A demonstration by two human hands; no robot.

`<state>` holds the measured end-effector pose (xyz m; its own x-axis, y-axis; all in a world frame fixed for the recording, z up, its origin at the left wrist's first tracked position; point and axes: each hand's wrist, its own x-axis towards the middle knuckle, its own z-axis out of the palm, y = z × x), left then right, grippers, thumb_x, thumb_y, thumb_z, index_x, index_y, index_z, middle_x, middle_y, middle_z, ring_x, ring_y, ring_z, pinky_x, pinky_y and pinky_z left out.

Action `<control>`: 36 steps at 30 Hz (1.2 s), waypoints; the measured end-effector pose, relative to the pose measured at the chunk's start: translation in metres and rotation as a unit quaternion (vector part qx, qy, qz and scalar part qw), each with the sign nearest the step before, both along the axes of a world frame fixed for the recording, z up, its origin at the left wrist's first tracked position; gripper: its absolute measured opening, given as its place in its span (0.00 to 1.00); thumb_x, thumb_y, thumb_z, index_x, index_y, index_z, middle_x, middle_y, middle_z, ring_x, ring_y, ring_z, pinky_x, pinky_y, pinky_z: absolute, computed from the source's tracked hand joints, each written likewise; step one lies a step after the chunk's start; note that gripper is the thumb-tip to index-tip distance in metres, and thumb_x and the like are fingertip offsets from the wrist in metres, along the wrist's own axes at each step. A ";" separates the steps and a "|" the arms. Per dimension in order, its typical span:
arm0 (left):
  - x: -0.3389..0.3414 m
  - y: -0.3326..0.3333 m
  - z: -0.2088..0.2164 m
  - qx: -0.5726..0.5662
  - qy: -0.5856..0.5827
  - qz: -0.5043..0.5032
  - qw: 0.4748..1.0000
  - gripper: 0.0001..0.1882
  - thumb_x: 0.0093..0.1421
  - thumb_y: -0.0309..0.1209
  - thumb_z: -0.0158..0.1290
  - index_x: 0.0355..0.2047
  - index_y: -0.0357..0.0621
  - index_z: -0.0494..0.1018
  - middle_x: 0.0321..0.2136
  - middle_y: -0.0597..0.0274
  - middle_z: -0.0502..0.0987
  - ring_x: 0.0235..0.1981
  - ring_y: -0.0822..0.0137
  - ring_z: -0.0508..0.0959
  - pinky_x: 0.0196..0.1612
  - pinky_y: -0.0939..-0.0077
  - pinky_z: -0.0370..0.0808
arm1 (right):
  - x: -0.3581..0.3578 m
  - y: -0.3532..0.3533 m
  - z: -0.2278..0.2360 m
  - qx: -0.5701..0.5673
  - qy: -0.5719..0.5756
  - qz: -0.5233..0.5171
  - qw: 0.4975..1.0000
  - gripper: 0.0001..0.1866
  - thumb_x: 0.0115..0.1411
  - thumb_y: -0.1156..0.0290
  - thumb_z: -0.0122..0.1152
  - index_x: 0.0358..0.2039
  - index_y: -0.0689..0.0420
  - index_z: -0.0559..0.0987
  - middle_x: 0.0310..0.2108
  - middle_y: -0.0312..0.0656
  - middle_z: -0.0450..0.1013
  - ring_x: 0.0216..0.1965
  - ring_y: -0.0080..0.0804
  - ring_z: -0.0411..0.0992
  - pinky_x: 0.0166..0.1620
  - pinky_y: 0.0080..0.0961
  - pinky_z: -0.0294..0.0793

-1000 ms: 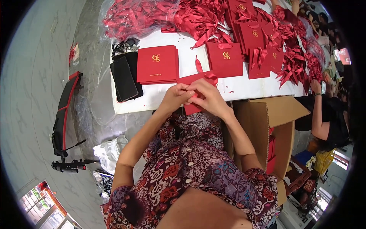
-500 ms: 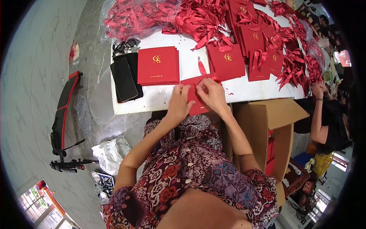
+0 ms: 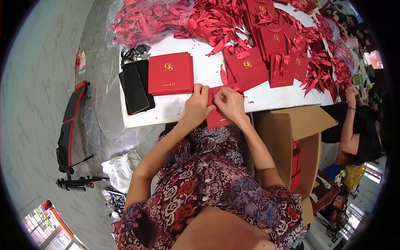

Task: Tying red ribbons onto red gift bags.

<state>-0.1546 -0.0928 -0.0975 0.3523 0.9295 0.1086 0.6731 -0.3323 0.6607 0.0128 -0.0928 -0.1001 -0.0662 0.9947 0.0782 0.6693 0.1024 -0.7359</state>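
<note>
At the table's near edge, a red paper gift bag (image 3: pixel 217 121) lies flat between my hands, its lower end jutting out over my lap. My left hand (image 3: pixel 197 106) is closed on the bag's left side, the thumb resting on its face. The fingers of my right hand (image 3: pixel 230 103) are pinched together over the upper part of the bag. A red satin ribbon (image 3: pixel 237 88) shows just above those fingers; its end in the pinch is mostly hidden. Left of the hands sits a neat stack of flat red bags (image 3: pixel 170 76) with gold print.
Ribboned red bags (image 3: pixel 248 70) lie beyond my right hand, with heaps of red ribbon (image 3: pixel 216 21) behind. A black phone (image 3: pixel 136 89) rests at the left on the white table (image 3: pixel 204 50). An open cardboard box (image 3: pixel 273 141) stands at my right; another person's arm (image 3: pixel 349 125) is farther right.
The bag has slid slightly to the right and toward me. My left hand has shifted a little right along with it, while the right hand keeps its pinch near the same spot.
</note>
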 end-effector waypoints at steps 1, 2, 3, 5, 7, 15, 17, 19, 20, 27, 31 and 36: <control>0.001 -0.001 0.000 0.007 -0.006 0.013 1.000 0.33 0.45 0.27 0.70 0.50 0.37 0.67 0.45 0.46 0.67 0.38 0.43 0.78 0.37 0.59 0.78 | -0.001 0.000 0.000 0.000 0.000 0.000 1.000 0.10 0.55 0.68 0.64 0.24 0.60 0.76 0.23 0.45 0.74 0.24 0.43 0.75 0.28 0.38 0.72; 0.001 -0.001 0.000 0.008 -0.007 0.013 1.000 0.33 0.45 0.27 0.70 0.50 0.37 0.67 0.45 0.46 0.67 0.38 0.43 0.78 0.37 0.59 0.78 | -0.002 0.000 0.000 0.003 0.004 -0.002 1.000 0.10 0.54 0.68 0.64 0.23 0.60 0.76 0.22 0.45 0.73 0.24 0.43 0.75 0.28 0.38 0.72; 0.002 -0.001 0.000 0.016 -0.017 0.017 1.000 0.30 0.46 0.25 0.67 0.49 0.37 0.67 0.45 0.46 0.67 0.37 0.43 0.78 0.37 0.58 0.78 | -0.003 0.000 0.000 0.006 0.008 -0.003 1.000 0.10 0.54 0.68 0.64 0.23 0.60 0.76 0.21 0.44 0.73 0.23 0.43 0.75 0.28 0.38 0.72; 0.001 -0.001 -0.002 0.024 -0.027 0.022 0.999 0.27 0.48 0.23 0.65 0.48 0.38 0.67 0.44 0.47 0.68 0.37 0.43 0.78 0.37 0.58 0.78 | -0.007 -0.002 0.005 0.000 0.004 -0.013 1.000 0.09 0.53 0.69 0.64 0.22 0.60 0.76 0.21 0.45 0.73 0.23 0.44 0.75 0.28 0.38 0.72; 0.001 -0.001 -0.004 0.040 -0.022 0.022 0.999 0.19 0.53 0.20 0.59 0.44 0.38 0.68 0.39 0.47 0.72 0.37 0.45 0.78 0.37 0.58 0.77 | -0.012 -0.003 0.007 -0.006 -0.002 -0.024 1.000 0.09 0.52 0.69 0.64 0.22 0.60 0.75 0.21 0.45 0.73 0.24 0.44 0.75 0.27 0.38 0.72; -0.003 0.000 0.006 0.081 -0.081 0.028 0.993 0.07 0.58 0.23 0.54 0.36 0.38 0.69 0.29 0.49 0.75 0.34 0.47 0.78 0.34 0.59 0.75 | -0.013 -0.008 0.024 -0.022 -0.007 0.013 1.000 0.08 0.59 0.69 0.62 0.29 0.62 0.78 0.25 0.47 0.76 0.27 0.45 0.76 0.33 0.37 0.74; -0.008 0.001 0.013 0.050 -0.103 0.029 0.993 0.07 0.59 0.25 0.56 0.36 0.38 0.69 0.30 0.49 0.76 0.34 0.47 0.78 0.35 0.60 0.75 | -0.006 -0.008 0.035 -0.021 -0.014 0.043 0.999 0.08 0.61 0.70 0.61 0.32 0.62 0.79 0.28 0.48 0.76 0.30 0.46 0.76 0.35 0.37 0.74; -0.012 0.000 0.020 0.050 -0.075 0.034 0.995 0.11 0.59 0.29 0.59 0.36 0.38 0.70 0.31 0.49 0.77 0.35 0.49 0.79 0.36 0.60 0.75 | -0.002 -0.005 0.049 0.042 0.049 0.059 0.996 0.09 0.63 0.69 0.58 0.35 0.62 0.79 0.33 0.52 0.75 0.35 0.54 0.74 0.38 0.43 0.73; -0.012 -0.002 0.022 0.050 -0.075 0.034 0.995 0.11 0.59 0.29 0.59 0.36 0.38 0.70 0.31 0.49 0.77 0.35 0.49 0.79 0.36 0.60 0.75 | -0.002 -0.003 0.060 0.038 0.058 0.042 0.997 0.08 0.62 0.70 0.58 0.34 0.62 0.80 0.32 0.53 0.74 0.36 0.53 0.74 0.41 0.44 0.72; -0.011 -0.010 0.025 0.099 -0.057 -0.029 0.993 0.08 0.56 0.28 0.60 0.33 0.40 0.74 0.30 0.54 0.76 0.33 0.52 0.76 0.36 0.63 0.73 | 0.017 0.026 0.048 -0.117 0.012 0.211 0.970 0.12 0.60 0.67 0.60 0.32 0.64 0.82 0.33 0.52 0.77 0.36 0.52 0.76 0.41 0.42 0.74; -0.016 -0.007 0.025 0.121 -0.068 -0.076 0.987 0.06 0.56 0.27 0.60 0.33 0.41 0.76 0.29 0.56 0.75 0.32 0.54 0.74 0.36 0.63 0.72 | 0.025 0.039 0.030 -0.199 0.152 0.259 0.933 0.12 0.63 0.67 0.62 0.37 0.63 0.83 0.28 0.43 0.78 0.32 0.30 0.76 0.39 0.28 0.74; -0.020 -0.009 0.016 0.137 -0.086 -0.096 0.982 0.07 0.54 0.26 0.62 0.32 0.42 0.76 0.28 0.57 0.74 0.31 0.55 0.74 0.33 0.64 0.71 | 0.020 0.042 0.018 -0.233 0.227 0.267 0.907 0.11 0.63 0.68 0.62 0.37 0.64 0.83 0.28 0.38 0.78 0.33 0.21 0.73 0.39 0.23 0.73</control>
